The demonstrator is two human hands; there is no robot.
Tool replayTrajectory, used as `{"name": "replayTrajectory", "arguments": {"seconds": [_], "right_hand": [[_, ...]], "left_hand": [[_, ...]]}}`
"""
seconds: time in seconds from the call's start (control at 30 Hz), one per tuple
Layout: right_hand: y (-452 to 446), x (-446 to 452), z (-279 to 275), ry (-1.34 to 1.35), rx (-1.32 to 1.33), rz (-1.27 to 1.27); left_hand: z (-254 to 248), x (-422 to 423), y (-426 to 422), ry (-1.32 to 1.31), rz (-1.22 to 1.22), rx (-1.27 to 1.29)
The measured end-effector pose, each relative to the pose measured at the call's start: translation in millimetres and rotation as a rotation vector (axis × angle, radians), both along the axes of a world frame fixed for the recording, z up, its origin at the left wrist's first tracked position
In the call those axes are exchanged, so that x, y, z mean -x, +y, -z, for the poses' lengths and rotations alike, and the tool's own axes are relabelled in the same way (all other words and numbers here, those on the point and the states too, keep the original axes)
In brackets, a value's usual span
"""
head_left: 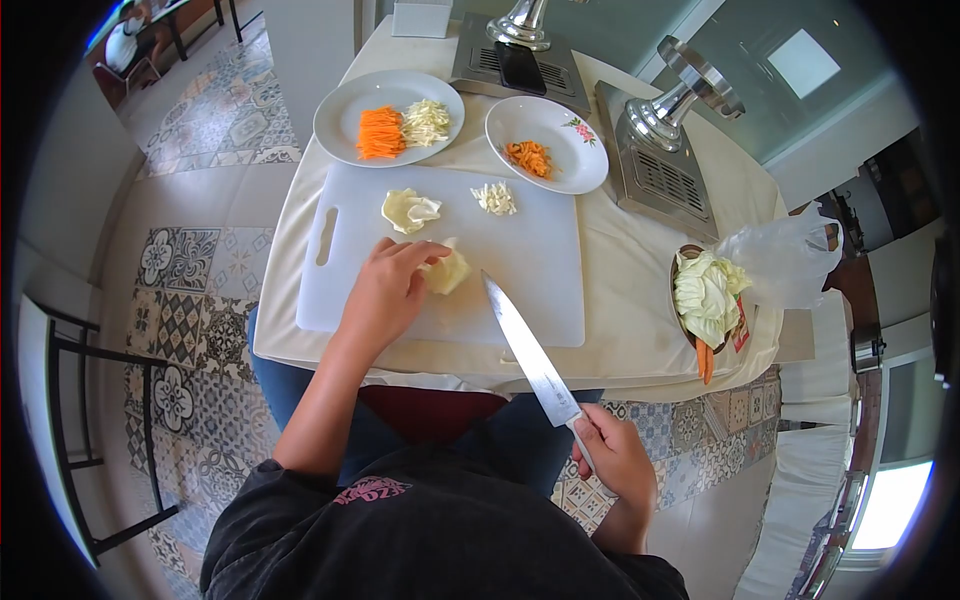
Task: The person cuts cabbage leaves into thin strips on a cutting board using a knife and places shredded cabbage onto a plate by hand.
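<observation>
My left hand is over the white cutting board, its fingertips pressed on a pale cabbage piece. In my right hand, below the table's front edge, is the handle of a large knife; its blade points up and left, the tip over the board right of that piece. Further back on the board lie another cabbage piece and a small pile of white strips. Behind the board, one plate holds orange and pale shreds, and a flowered plate holds orange peelings.
At the right stand a bowl with cabbage leaves and carrots, and a clear plastic bag. Metal stands are at the back, one with a black phone. A seated person is far off at upper left.
</observation>
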State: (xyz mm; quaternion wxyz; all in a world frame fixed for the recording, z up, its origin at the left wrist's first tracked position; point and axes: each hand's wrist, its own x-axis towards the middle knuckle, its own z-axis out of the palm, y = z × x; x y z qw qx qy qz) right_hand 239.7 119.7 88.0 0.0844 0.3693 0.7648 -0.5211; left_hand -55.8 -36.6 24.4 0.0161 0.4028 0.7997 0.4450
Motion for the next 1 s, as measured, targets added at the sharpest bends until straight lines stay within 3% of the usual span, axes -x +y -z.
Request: {"name": "replayTrajectory", "arguments": {"seconds": [0.23, 0.53, 0.8, 1.0], "right_hand": [[5, -4, 4, 0.009, -0.017, 0.038], [7, 0, 6, 0.020, -0.021, 0.023], [-1, 6, 0, 0.225, -0.066, -0.109], [0, 32, -5, 0.041, -0.004, -0.120]], "left_hand": [[-9, 12, -14, 0.128, -0.125, 0.171], [-4, 13, -13, 0.327, -0.115, 0.088], [-8, 21, -6, 0.190, 0.070, 0.052], [-24, 38, -3, 0.081, 0.200, 0.152]]}}
